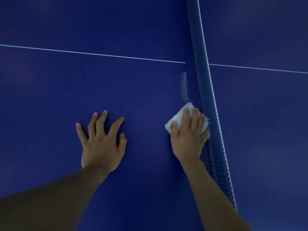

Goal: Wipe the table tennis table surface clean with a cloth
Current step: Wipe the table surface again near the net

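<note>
Crowding white cloth (188,107): blue net (205,87).

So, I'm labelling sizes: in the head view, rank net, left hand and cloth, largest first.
Net
left hand
white cloth, though the right hand covers much of it, so its true size is unsure.

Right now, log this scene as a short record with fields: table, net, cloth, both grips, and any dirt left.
table: dark blue table tennis table with thin white line
net: blue mesh net, white top tape, right of both grips
cloth: small white fluffy cloth, beside the net
right grip: bare hand, fingers flat, pressing the cloth down
left grip: bare hand, fingers spread, flat on table, holding nothing
dirt: whitish dusty streak beyond the cloth, beside the net
</note>
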